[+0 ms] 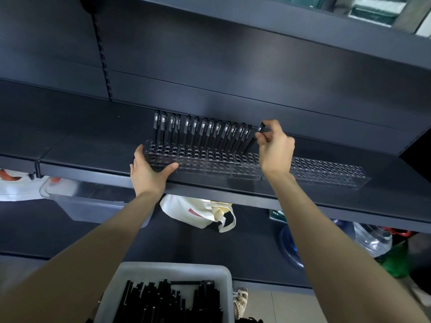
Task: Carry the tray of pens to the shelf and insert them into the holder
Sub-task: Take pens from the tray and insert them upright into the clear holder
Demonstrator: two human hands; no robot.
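Head view: two hands up at a dark shelf, one clear holder lying along it, left to right. Seams show in the holder; I cannot tell how many sections it has.

Thirteen black pens by my count stand in the far row of holes, caps up, leaning slightly. They are tightly packed, so the count may be off by one. The near rows of holes show no pens.

Left hand grips the holder's left end, thumb along the near face, fingers wrapped round the far corner.

Right hand pinches one more pen near its cap with fingertips and thumb. It is tilted, just right of the standing row, lower end at the holder's far row; whether the tip is in a hole cannot be seen.

One grey tray sits near and low, well apart from the shelf. It is full of loose black pens, too many and too overlapped to count.

Below the shelf: one white bag, one clear bin at left, and one water bottle at right.
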